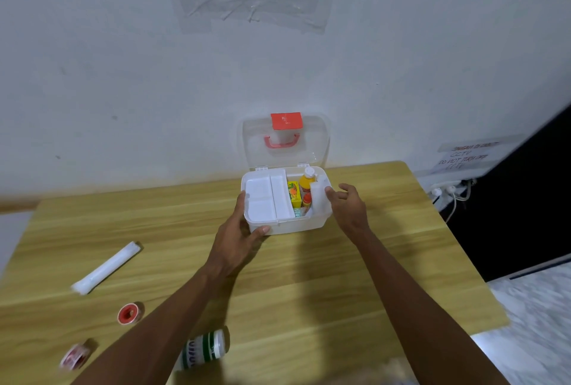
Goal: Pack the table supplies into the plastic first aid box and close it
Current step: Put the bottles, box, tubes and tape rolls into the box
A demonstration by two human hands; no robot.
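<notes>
The white plastic first aid box (pixel 296 225) stands open at the table's far middle, its clear lid (pixel 318 140) with a red handle upright against the wall. A white inner tray (pixel 267 199) fills the box's left half. The right half holds a yellow carton (pixel 294 193), a yellow bottle (pixel 306 183) and a small orange-capped item. My left hand (pixel 244 230) grips the box's front left corner. My right hand (pixel 346 205) holds a white pack (pixel 319 199) at the box's right side. On the table lie a long white wrapped roll (pixel 106 267), two red tape rolls (pixel 129 313) (pixel 75 357) and a green-and-white bottle (pixel 205 350).
The wooden table (pixel 340 292) ends at a drop on the right, with tiled floor (pixel 537 332) beyond. A wall stands right behind the box. Cables and a power strip (pixel 448 191) lie past the far right corner, under a taped paper note (pixel 466 157).
</notes>
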